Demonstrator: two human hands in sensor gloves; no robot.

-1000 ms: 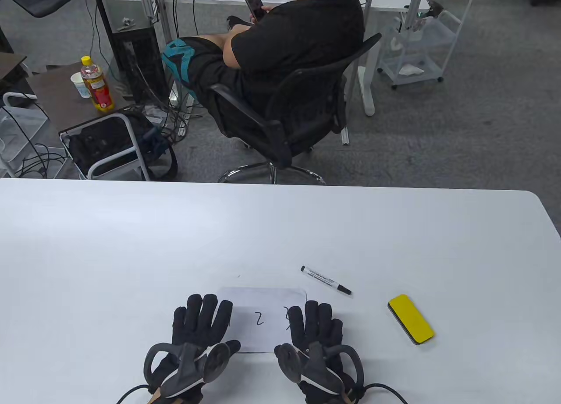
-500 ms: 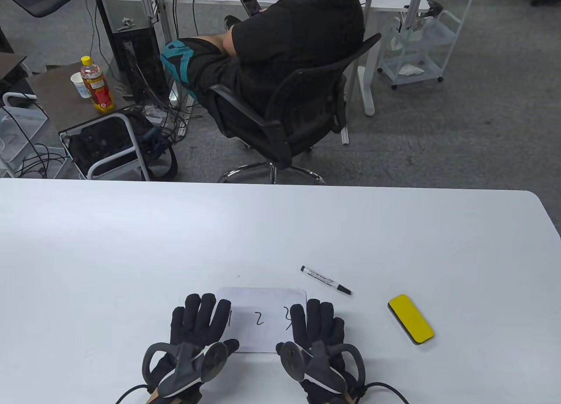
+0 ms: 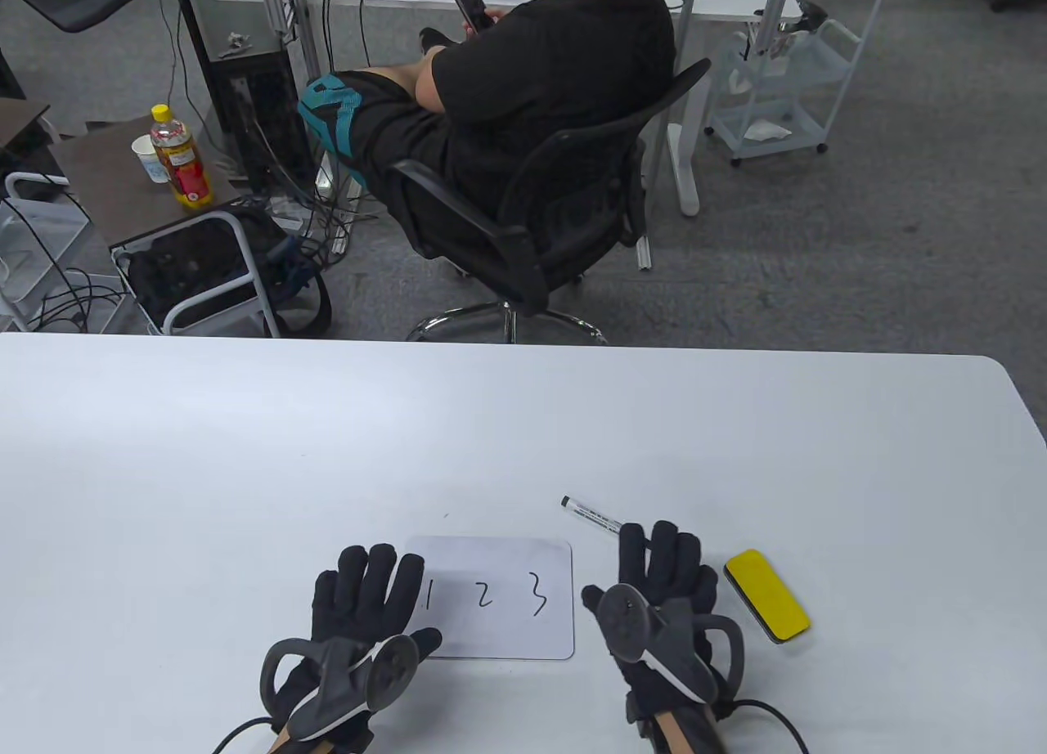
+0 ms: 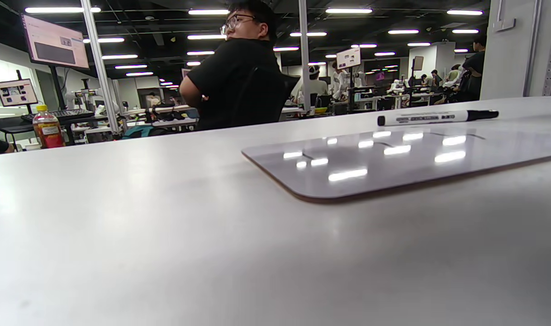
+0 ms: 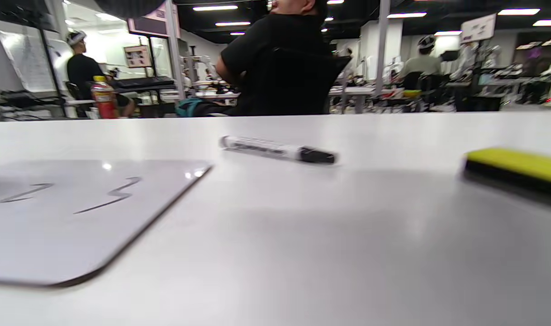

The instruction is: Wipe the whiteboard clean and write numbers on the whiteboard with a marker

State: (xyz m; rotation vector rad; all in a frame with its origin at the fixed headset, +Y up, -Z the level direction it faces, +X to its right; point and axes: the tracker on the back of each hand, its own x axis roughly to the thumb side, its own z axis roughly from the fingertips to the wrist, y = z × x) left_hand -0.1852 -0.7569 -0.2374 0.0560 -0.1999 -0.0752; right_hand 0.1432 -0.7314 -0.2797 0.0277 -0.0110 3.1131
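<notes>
The whiteboard [image 3: 491, 597] lies flat on the table [image 3: 523, 427] near its front edge, with 1, 2 and 3 written across it. It looks thin, stiff and light, with a glossy face that would slide under a push, so it wants a flat palm on one edge while wiping. The left hand [image 3: 360, 615] rests there with straight fingers on the board's left edge, its grip wide and holding nothing. The right hand [image 3: 661, 590] lies flat on the table between the board and the eraser [image 3: 766, 595], fingers straight, grip wide and empty. The eraser looks light and blocky, best taken by its long sides with the yellow face up. The marker [image 3: 590, 514], slim and likely to roll, lies just beyond the right fingertips; its capped end is hidden behind them in the table view. Neither wrist view shows any fingers, and the "1" is partly covered by the left fingers
</notes>
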